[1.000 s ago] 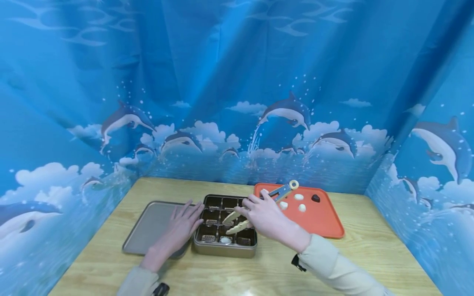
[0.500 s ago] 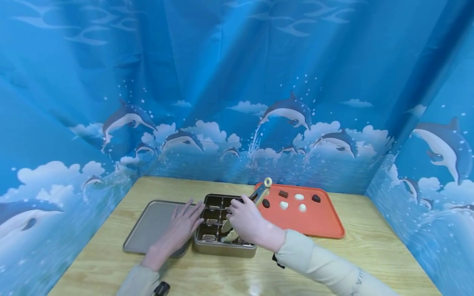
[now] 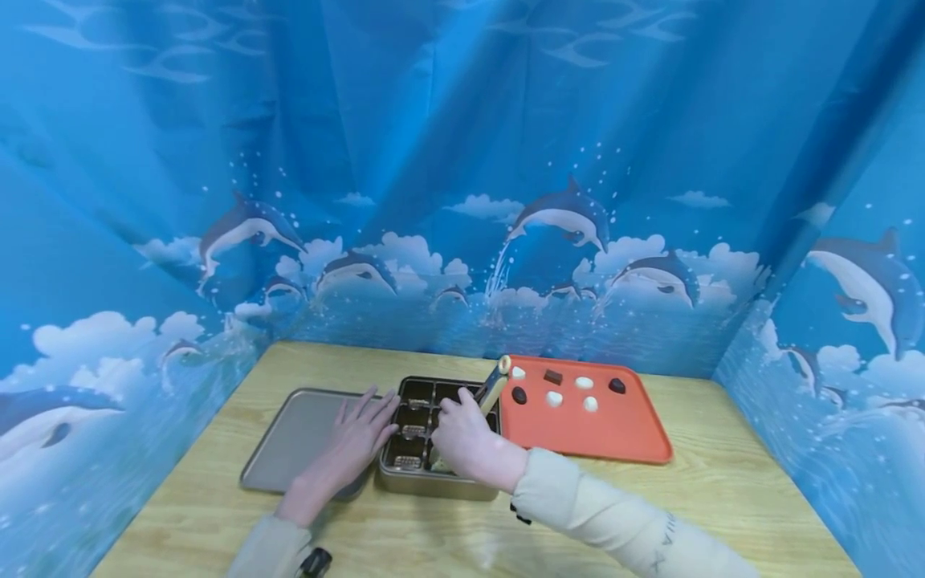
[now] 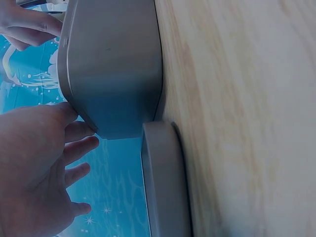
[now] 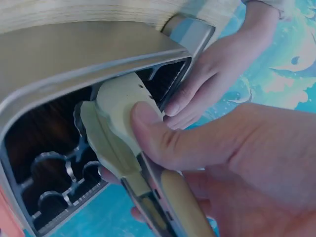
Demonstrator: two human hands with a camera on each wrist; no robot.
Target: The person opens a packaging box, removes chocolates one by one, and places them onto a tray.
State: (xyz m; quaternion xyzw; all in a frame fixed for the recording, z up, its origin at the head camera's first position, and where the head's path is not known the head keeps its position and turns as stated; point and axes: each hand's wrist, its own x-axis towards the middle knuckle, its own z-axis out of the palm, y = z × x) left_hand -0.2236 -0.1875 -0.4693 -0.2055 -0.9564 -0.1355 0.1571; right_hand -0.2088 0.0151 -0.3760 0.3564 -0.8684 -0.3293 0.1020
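Observation:
My right hand (image 3: pixel 470 440) grips a pair of tongs (image 5: pixel 121 111) with cream-coloured scalloped heads, thumb on one arm and fingers on the other. The tong heads reach down into the front middle compartment of a bronze metal tin (image 3: pixel 433 484) with a dark divider grid. Whatever lies between the heads is hidden. My left hand (image 3: pixel 350 445) lies with extended, spread fingers at the tin's left rim. In the left wrist view, its fingertips (image 4: pixel 81 131) touch the tin's upper edge.
A shallow grey metal lid (image 3: pixel 285 437) lies left of the tin, partly under my left forearm. To the right is an orange-red tray (image 3: pixel 600 437) bearing several white pieces (image 3: pixel 553 399) and dark brown pieces (image 3: pixel 552 376). A dolphin-print curtain (image 3: pixel 448 201) surrounds the wooden table (image 3: pixel 571 514).
My right hand has moved left and down with the tongs, whose heads have come closer together and sunk into the front middle compartment where a white piece showed. My left hand has stayed put.

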